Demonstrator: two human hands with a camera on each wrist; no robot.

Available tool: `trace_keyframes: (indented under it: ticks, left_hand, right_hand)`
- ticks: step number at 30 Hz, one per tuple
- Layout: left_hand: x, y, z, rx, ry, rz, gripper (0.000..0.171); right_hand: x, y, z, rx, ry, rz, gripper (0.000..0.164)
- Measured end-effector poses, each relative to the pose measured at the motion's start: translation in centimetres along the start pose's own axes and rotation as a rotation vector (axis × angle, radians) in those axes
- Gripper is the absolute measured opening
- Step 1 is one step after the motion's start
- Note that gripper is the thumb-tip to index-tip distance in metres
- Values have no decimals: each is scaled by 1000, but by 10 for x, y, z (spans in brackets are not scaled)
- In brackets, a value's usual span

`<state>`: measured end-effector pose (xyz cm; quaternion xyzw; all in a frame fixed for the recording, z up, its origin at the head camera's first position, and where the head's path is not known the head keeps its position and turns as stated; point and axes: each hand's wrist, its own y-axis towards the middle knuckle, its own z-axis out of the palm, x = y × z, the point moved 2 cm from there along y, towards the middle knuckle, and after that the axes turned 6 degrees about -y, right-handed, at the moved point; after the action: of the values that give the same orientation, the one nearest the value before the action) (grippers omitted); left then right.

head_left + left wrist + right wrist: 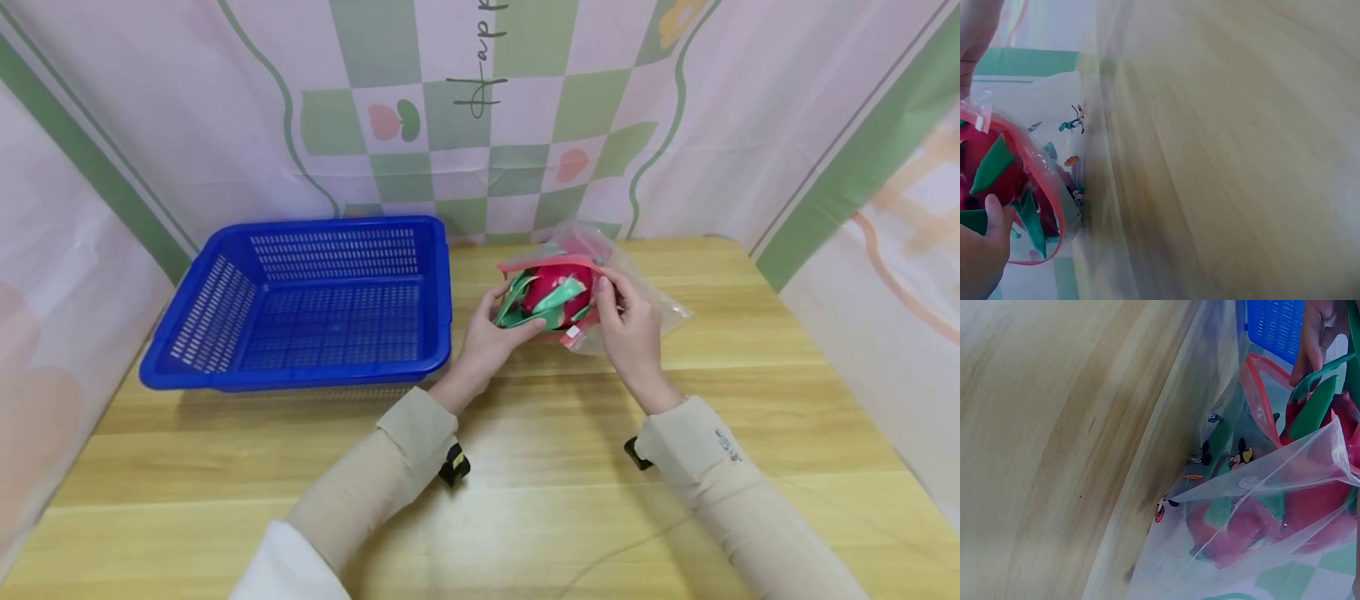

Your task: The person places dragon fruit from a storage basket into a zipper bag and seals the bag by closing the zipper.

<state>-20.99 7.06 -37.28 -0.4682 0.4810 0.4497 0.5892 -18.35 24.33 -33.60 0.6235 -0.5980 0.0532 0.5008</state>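
A red dragon fruit with green leafy scales sits in the mouth of a clear zip bag with a red zip edge. My left hand grips the fruit's near left side, thumb over a green scale; in the left wrist view that thumb presses on the scales. With fingertips at the red edge, my right hand pinches the bag's right side. Deeper inside the bag, more red and green fruit shows through the plastic, which bears small cartoon prints.
A blue perforated basket stands to the left of the bag, its inside bare. Behind the wooden table hangs a checked green and white curtain. A thin cable runs near my right sleeve.
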Motion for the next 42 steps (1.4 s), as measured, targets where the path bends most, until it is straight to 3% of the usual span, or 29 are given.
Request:
trace_keyframes:
  ticks: [10,23,34,42]
  left_hand:
    - [1,1,2,41,-42,23,74]
    - [11,4,-4,162,-85,23,69]
    - [11,8,7,176,-59,58,70]
    - [12,5,7,128,-60,32,70]
  right_hand:
    - [2,2,1,18,7,-10,28]
    - [1,2,2,17,11,-10,20]
    - [5,1,2,31,30,-71,19]
    - [1,0,0,45,17,-53,16]
